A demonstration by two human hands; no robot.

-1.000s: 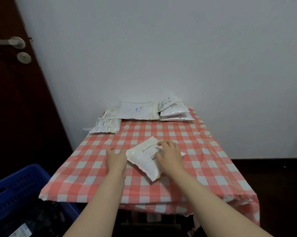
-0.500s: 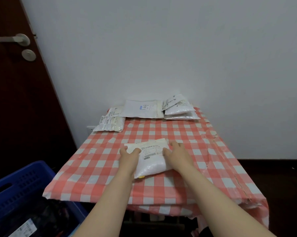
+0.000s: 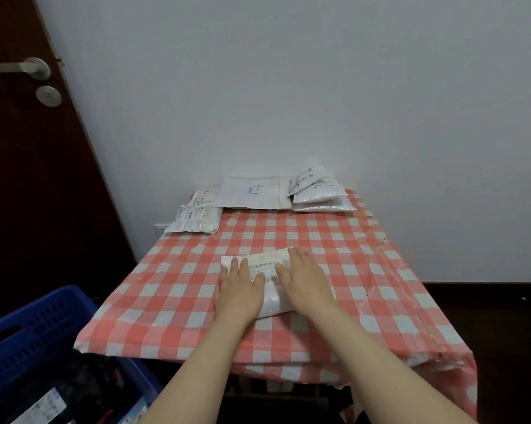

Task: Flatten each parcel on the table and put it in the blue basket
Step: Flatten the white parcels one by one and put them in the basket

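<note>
A: L hand (image 3: 239,293) grip?
B: Open. Fingers straight, palm flat on left part of the white parcel (image 3: 269,266); nothing grasped.
A: R hand (image 3: 304,283)?
B: Same: flat, fingers straight, pressing the parcel's right part.
A: Parcel loc?
B: On the checked desk (image 3: 365,270), approx. centre, label up, under both hands.
A: Basket?
B: The blue basket (image 3: 43,325) is bottom left, beside the desk and lower. Dark stuff inside, can't tell what.
A: Other?
B: Far edge by wall: flat mailer (image 3: 252,194) mid, stacked pouches (image 3: 318,194) just right of it, corner pouch (image 3: 197,217) at left. Dark door (image 3: 28,179) on left.
</note>
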